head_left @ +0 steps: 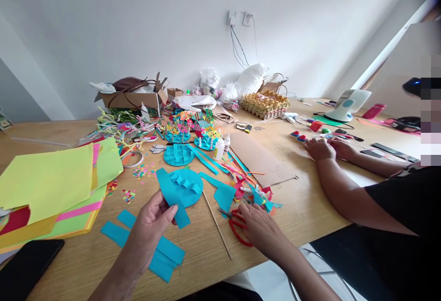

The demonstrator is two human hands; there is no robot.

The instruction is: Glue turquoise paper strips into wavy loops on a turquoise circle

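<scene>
My left hand (151, 227) pinches a strip of teal paper (171, 195) between thumb and fingers, holding it up over the table. Just behind the strip lies a teal paper disc (189, 186) with folded waves on it. My right hand (260, 228) rests on the red-handled scissors (237, 230), fingers curled over the handles. More teal strips (161, 252) lie flat under my left wrist. A thin wooden stick (217, 225) lies between my hands.
A stack of coloured paper sheets (51, 190) and a black phone (24, 264) lie at left. Finished paper crafts (188, 133), glue bottles (222, 147), a cardboard sheet (258, 158) and an egg tray (265, 103) fill the middle. Another person's hands (327, 148) rest on the table at right.
</scene>
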